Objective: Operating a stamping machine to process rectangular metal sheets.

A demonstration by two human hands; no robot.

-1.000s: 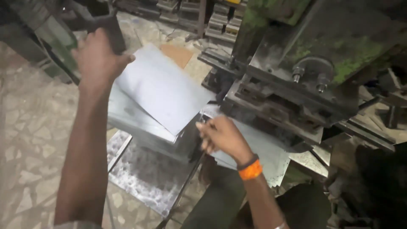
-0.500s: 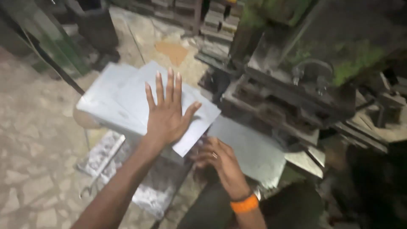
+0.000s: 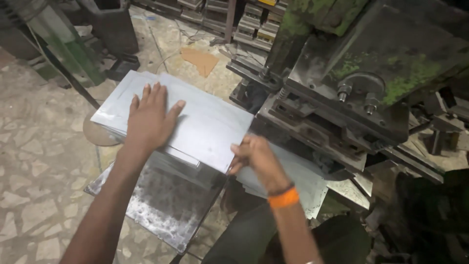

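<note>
My left hand (image 3: 149,117) lies flat, fingers spread, on one stack of grey, smooth metal sheets (image 3: 205,124) beside the press machine (image 3: 371,73); my right hand (image 3: 256,156) pinches the top sheet's near corner.

At centre frame the left hand (image 3: 150,117) lies flat, fingers spread, on the top metal sheet (image 3: 205,128) of a stack. The right hand (image 3: 256,157), with an orange wristband (image 3: 283,198), pinches that sheet's lower right corner. A green-stained press machine (image 3: 371,83) fills the upper right.
</note>
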